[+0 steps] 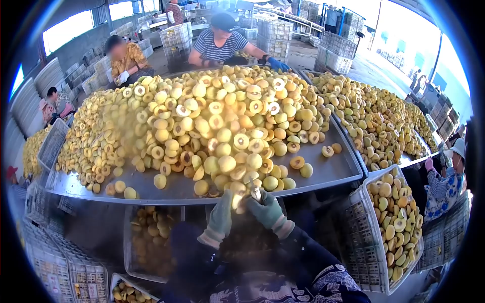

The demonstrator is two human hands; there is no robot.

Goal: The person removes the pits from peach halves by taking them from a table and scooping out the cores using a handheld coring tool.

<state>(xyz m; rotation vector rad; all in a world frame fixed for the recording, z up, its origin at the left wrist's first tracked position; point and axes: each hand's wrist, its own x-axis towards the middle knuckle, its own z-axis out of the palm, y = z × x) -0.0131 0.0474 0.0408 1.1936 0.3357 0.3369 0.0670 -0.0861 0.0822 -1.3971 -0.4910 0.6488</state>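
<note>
At the near edge of a metal table [166, 194], both of my hands wear grey-green gloves. My left hand [220, 218] is closed around a yellow peach [236, 200]. Just beside it, my right hand [268, 211] grips a small metal tool [255, 191], perhaps a knife, its tip close to the fruit. Blur hides exactly where tool and fruit touch. Ahead of my hands rises a large heap of yellow peaches [227, 121], many of them cut in half, some showing brown pit hollows.
To my right leans a white crate [369, 272] of peach halves. Below the table edge sits another crate [129, 247] with fruit. A second table's heap [364, 116] lies to the right. Co-workers [217, 45] sit across the table, and stacked crates [275, 38] stand behind.
</note>
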